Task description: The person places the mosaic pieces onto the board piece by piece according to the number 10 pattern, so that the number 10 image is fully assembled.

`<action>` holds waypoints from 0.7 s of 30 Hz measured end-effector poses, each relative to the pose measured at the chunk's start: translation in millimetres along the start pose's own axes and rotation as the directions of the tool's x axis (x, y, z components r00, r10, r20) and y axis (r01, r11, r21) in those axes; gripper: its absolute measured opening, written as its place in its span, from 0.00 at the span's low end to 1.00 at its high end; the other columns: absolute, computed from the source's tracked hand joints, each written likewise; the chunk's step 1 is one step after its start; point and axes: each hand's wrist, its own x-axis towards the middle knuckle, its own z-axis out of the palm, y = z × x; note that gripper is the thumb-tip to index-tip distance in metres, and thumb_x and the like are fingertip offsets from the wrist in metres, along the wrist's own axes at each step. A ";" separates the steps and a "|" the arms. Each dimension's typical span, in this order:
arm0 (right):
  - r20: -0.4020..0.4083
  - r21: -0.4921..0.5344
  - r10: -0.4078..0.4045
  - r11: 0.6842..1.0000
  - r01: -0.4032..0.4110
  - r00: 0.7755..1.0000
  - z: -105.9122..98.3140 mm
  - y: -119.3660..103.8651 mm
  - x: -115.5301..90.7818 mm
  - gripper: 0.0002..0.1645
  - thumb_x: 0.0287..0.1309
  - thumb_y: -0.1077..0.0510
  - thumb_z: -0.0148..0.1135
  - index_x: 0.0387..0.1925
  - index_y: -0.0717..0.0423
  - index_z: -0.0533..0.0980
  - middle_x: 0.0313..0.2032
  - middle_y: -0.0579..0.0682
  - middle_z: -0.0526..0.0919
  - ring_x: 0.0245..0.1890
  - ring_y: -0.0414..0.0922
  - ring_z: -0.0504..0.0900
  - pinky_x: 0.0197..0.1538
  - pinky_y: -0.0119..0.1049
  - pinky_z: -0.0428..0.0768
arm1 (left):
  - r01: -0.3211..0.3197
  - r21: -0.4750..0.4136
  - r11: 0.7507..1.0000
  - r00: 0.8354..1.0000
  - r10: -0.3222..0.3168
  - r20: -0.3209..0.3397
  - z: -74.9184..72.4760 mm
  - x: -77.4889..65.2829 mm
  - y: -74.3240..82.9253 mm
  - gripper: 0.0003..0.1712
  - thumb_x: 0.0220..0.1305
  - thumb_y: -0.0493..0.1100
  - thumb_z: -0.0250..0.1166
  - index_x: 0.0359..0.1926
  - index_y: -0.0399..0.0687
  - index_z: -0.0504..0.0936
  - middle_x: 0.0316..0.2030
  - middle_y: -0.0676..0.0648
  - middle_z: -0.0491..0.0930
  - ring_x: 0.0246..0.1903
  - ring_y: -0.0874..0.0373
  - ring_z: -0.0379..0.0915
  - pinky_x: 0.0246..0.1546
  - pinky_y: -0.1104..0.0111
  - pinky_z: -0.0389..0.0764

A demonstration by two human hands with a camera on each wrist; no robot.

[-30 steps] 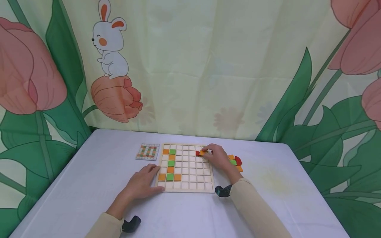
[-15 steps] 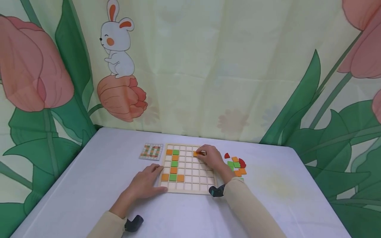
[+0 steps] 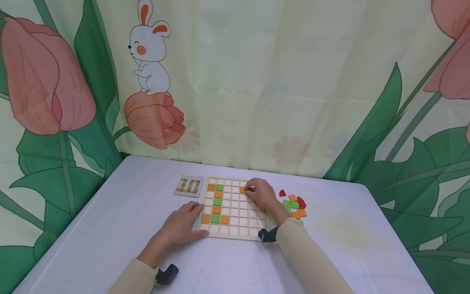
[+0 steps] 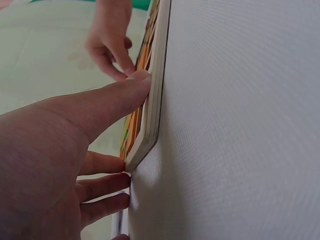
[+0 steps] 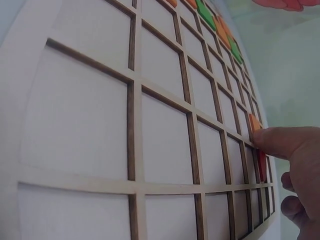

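A wooden grid board [image 3: 234,236] lies on the table, with orange and green square tiles [image 3: 217,201] set in cells at its left. My left hand [image 3: 182,224] rests at the board's left front corner; in the left wrist view its thumb [image 4: 117,97] touches the rim, fingers extended along the side. At the second row from the back, my right hand [image 3: 262,192] pinches an orange tile [image 3: 242,190]. In the right wrist view, the thumb [image 5: 275,140] is on this orange tile [image 5: 255,122], beside a red piece [image 5: 262,165]. The other fingertips are partly hidden.
Left of the board lies a small pattern card [image 3: 189,186] with a coloured grid. Loose green tiles [image 3: 287,204], orange tiles [image 3: 301,212] and red curved pieces [image 3: 301,202] lie right of the board. A printed curtain [image 3: 235,81] hangs behind the white table [image 3: 139,204].
My right hand has shifted one cell to the left along the row with the orange tile, leaving the red piece on its right. The left hand stays at the corner; the head view has turned slightly.
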 end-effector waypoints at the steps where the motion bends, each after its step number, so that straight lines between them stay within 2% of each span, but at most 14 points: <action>1: -0.001 0.000 -0.002 1.000 0.002 1.000 -0.2 0.4 -0.3 0.02 0.58 0.55 0.67 0.33 0.46 0.85 0.47 0.46 0.83 0.54 0.48 0.77 0.60 0.48 0.74 | -0.001 0.003 1.000 1.000 0.001 0.000 0.1 0.2 0.1 0.50 0.47 0.65 0.72 0.68 0.50 0.69 0.63 0.47 0.70 0.61 0.51 0.68 0.54 0.53 0.74; 6: -0.026 0.030 -0.012 0.999 0.013 1.000 -3.7 3.1 -3.3 0.05 0.58 0.55 0.67 0.36 0.46 0.85 0.50 0.47 0.82 0.56 0.49 0.77 0.60 0.50 0.75 | 0.003 0.004 1.000 1.000 -0.003 0.001 0.1 -0.4 0.8 0.50 0.47 0.65 0.72 0.68 0.50 0.69 0.63 0.47 0.70 0.61 0.51 0.67 0.54 0.53 0.74; 12: -0.033 0.086 0.034 0.996 -0.031 0.999 -15.5 12.3 -14.1 0.10 0.59 0.56 0.65 0.43 0.49 0.84 0.53 0.49 0.81 0.57 0.50 0.76 0.60 0.52 0.74 | 0.001 0.003 1.000 1.000 -0.002 0.016 2.1 2.0 2.9 0.51 0.47 0.66 0.72 0.69 0.51 0.68 0.64 0.47 0.69 0.62 0.51 0.66 0.55 0.52 0.73; 15: -0.040 0.077 0.058 0.996 -0.055 0.998 -19.5 17.7 -17.9 0.11 0.60 0.56 0.63 0.45 0.48 0.84 0.55 0.49 0.81 0.59 0.50 0.75 0.61 0.52 0.74 | 0.001 0.008 1.000 1.000 -0.001 0.021 2.3 3.4 2.7 0.51 0.47 0.66 0.72 0.69 0.51 0.67 0.65 0.47 0.69 0.63 0.50 0.66 0.56 0.51 0.73; 21: -0.083 0.035 0.085 0.996 -0.082 0.993 -26.2 28.9 -25.2 0.11 0.60 0.54 0.64 0.45 0.47 0.83 0.53 0.48 0.82 0.51 0.49 0.77 0.55 0.48 0.78 | -0.009 0.014 1.000 1.000 0.009 0.015 0.6 3.0 1.9 0.51 0.47 0.65 0.72 0.68 0.49 0.68 0.64 0.45 0.69 0.62 0.49 0.67 0.56 0.50 0.73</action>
